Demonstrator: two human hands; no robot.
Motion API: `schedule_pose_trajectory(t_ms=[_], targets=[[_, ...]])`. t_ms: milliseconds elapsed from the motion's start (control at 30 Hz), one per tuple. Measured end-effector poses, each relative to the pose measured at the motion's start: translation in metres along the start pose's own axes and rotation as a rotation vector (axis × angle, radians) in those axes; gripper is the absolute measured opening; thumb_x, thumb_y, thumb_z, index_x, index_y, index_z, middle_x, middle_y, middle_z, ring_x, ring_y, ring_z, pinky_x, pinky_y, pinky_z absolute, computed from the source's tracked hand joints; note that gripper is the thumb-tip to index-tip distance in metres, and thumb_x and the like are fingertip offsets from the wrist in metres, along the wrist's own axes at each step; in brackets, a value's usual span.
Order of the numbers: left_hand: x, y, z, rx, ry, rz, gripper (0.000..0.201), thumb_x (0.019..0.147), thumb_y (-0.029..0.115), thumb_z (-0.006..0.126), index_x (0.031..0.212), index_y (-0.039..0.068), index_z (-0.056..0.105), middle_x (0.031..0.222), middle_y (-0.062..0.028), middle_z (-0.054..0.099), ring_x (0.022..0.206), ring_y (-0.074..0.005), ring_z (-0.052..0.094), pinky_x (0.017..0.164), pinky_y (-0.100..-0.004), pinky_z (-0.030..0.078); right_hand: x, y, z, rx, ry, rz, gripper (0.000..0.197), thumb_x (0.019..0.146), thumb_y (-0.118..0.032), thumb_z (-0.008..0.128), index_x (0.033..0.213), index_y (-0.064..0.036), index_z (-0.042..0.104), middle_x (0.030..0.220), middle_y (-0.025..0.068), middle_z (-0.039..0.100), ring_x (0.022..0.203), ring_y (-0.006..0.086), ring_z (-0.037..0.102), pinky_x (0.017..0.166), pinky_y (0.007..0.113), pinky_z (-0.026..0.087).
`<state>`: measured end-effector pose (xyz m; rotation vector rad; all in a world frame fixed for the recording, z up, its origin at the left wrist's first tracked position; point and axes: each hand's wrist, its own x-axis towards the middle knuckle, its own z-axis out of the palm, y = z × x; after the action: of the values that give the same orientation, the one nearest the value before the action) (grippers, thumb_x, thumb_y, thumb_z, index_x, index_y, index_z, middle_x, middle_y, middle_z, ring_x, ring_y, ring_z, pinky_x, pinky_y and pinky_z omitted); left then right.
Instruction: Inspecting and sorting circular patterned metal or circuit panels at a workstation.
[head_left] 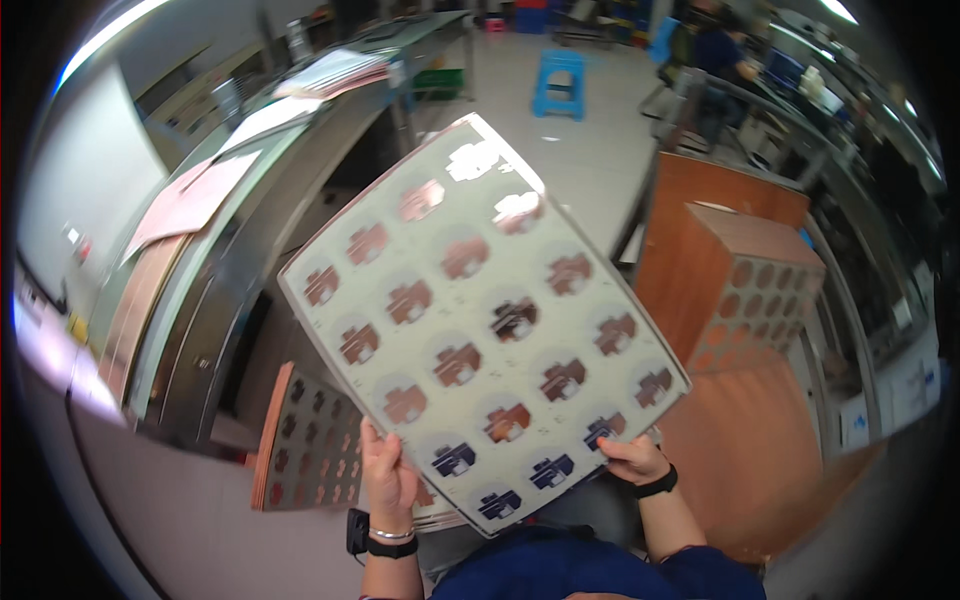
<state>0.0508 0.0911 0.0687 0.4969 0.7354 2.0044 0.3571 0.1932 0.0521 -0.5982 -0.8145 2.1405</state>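
A large pale rectangular panel [435,335] with rows of shiny copper-coloured shapes is held up tilted in front of me. My left hand [388,480] grips its lower left edge, fingers behind and thumb along the edge. My right hand [636,460] holds the lower right edge, its thumb on the front face and the other fingers hidden behind. The edges of other pale sheets [440,518] show partly below the panel, beside my left hand.
At lower left leans a stack of similar panels [310,440]. A long bench [200,330] with copper sheets [190,205] runs along the left. On the right, another panel stack [760,300] stands on a wooden-board rack [745,420]. A blue stool [559,85] and a seated person [722,55] are farther off.
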Motion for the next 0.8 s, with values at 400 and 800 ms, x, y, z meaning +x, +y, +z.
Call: schedule_pose_trajectory(t_ms=[400,800], targets=[[0.0,-0.004,0.008,0.164,-0.053,-0.172,0.047,0.095,0.015,0.047,0.138,0.002,0.032,0.123,-0.0191,0.052,0.101,-0.025,0.059,0.085,-0.0348,0.053,-0.03,-0.045,-0.022,0.186,0.308,-0.645,0.042,0.089,-0.002,0.052,0.129,-0.0035,0.041,0.122,0.0106,0.052,0.113,0.0265,0.052,0.095,0.046,0.044],[-0.005,0.0,-0.03,0.257,0.117,-0.229,0.03,0.093,0.013,0.05,0.122,0.004,0.048,0.106,-0.0089,0.06,0.091,-0.017,0.059,0.079,-0.028,0.051,-0.043,-0.06,-0.111,-0.015,1.101,-1.262,0.042,0.094,-0.009,0.045,0.13,0.0097,0.031,0.131,0.0177,0.041,0.118,0.0298,0.047,0.1,0.046,0.044]])
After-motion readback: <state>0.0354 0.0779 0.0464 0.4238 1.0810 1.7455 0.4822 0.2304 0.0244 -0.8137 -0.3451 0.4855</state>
